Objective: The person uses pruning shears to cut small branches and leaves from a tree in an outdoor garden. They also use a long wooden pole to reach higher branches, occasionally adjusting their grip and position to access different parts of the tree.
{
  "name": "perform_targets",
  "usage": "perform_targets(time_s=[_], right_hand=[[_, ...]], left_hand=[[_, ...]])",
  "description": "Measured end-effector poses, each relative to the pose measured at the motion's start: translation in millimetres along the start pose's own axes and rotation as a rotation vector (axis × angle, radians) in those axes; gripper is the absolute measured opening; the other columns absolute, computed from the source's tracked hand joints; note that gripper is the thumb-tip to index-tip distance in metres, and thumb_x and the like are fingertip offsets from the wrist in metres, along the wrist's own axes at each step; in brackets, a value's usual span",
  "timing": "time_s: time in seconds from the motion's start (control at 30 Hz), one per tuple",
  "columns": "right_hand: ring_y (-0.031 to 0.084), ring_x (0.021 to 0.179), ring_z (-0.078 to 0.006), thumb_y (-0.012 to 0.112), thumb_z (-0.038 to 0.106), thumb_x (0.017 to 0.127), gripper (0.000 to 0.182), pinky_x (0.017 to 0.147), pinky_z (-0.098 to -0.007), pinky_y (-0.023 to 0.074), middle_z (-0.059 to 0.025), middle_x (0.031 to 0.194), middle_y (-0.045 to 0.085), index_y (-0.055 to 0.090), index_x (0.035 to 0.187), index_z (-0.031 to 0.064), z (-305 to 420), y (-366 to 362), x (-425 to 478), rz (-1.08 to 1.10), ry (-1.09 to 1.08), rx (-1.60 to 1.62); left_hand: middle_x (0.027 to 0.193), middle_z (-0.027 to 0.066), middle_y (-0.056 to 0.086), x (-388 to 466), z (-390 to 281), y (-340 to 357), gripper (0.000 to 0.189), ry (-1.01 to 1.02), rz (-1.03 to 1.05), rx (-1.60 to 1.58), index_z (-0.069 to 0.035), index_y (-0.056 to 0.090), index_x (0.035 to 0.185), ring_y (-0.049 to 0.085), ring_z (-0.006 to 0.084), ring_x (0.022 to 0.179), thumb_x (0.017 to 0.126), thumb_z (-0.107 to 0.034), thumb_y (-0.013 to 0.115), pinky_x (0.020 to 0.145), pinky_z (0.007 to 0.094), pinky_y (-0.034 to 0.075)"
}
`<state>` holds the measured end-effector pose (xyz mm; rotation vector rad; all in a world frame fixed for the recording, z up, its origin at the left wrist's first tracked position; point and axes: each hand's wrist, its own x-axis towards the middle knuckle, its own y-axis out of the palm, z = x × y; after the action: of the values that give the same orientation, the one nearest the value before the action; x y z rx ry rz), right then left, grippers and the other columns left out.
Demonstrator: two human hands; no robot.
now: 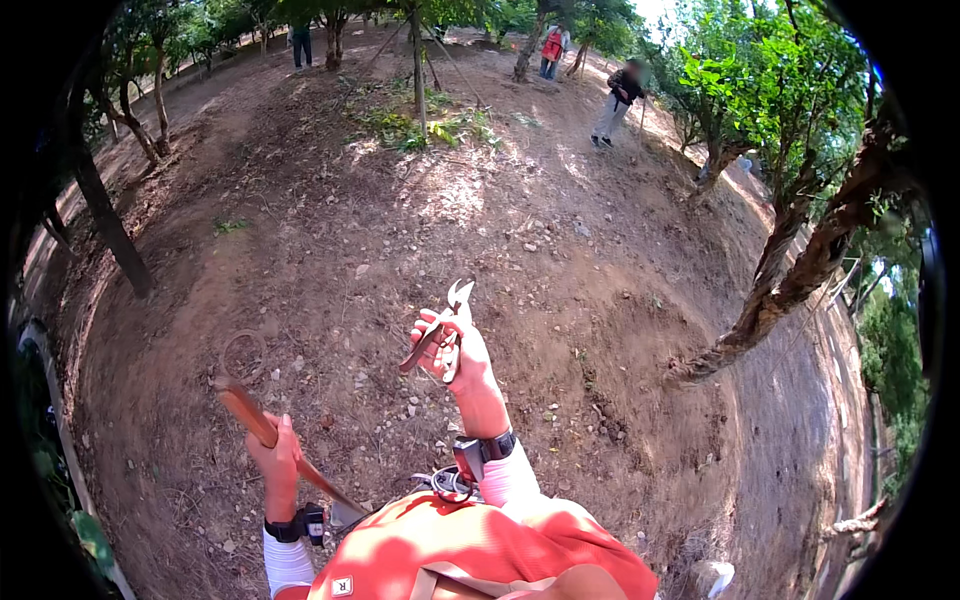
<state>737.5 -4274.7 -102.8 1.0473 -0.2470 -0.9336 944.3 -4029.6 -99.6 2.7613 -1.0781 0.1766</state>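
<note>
Pruning shears (454,311) lie across the palm of my right hand (459,351), their metal jaws apart and pointing away from me; the fingers curl round the handles. My left hand (277,454) grips a wooden handle (251,416) that slants from the upper left back towards my waist. What its lower end joins is partly hidden beside my red garment. A wire ring (244,355) shows near the handle's upper end. Each wrist bears a strapped device, and a cable lies looped at my waist.
A twisted tree trunk (757,322) leans at the right, and a dark trunk (112,217) stands at the left. Ahead, a propped young tree (418,82) rises from leafy cuttings. A person (619,101) with a stick and two others stand farther off. Small stones dot the soil.
</note>
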Motion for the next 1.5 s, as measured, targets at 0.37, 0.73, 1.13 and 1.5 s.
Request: perform_targets(time_s=[0.37, 0.73, 1.13, 1.5], right_hand=[[0.065, 0.086, -0.0234, 0.049, 0.027, 0.092, 0.038, 0.074, -0.0374, 0.0544, -0.0126, 0.098, 0.065, 0.051, 0.12, 0.0007, 111.3, -9.6, 66.8, -0.024, -0.174, -0.041], [0.062, 0.087, -0.0278, 0.047, 0.018, 0.089, 0.036, 0.079, -0.0419, 0.0527, -0.014, 0.098, 0.061, 0.052, 0.119, -0.0024, 162.6, -17.7, 137.3, -0.128, -0.177, 0.077], [0.062, 0.086, -0.0234, 0.048, 0.02, 0.088, 0.037, 0.077, -0.04, 0.0529, -0.0103, 0.1, 0.061, 0.053, 0.119, 0.0005, 128.6, 22.1, 313.3, -0.074, -0.131, 0.059], [0.058, 0.076, -0.0213, 0.047, 0.019, 0.09, 0.04, 0.069, -0.0401, 0.0506, -0.0094, 0.087, 0.059, 0.05, 0.121, -0.0064, 36.9, 126.9, 450.5, 0.165, 0.12, -0.059]], left_hand=[[0.051, 0.0012, 0.043, 91.8, -35.4, 101.3, 0.02, 0.229, 0.144, -0.213, -0.007, 0.04, 0.074, 0.039, 0.0076, 0.04, 0.09, -0.001, 0.049, 0.04, 0.0236, 0.036], [0.063, 0.004, 0.053, 204.2, -5.1, 195.9, 0.021, 0.375, 0.567, 0.154, -0.001, 0.051, 0.065, 0.052, 0.0133, 0.051, 0.08, -0.004, 0.066, 0.049, 0.0291, 0.039], [0.061, -0.0047, 0.035, 359.2, 88.1, 217.8, 0.03, 0.214, 0.651, 0.057, -0.007, 0.044, 0.068, 0.032, 0.0052, 0.061, 0.089, -0.016, 0.063, 0.052, 0.0284, 0.031], [0.06, -0.0038, 0.05, 485.3, 111.1, 152.1, 0.028, -0.049, 0.398, -0.167, -0.008, 0.049, 0.069, 0.048, 0.0046, 0.055, 0.092, -0.019, 0.059, 0.05, 0.0242, 0.036]])
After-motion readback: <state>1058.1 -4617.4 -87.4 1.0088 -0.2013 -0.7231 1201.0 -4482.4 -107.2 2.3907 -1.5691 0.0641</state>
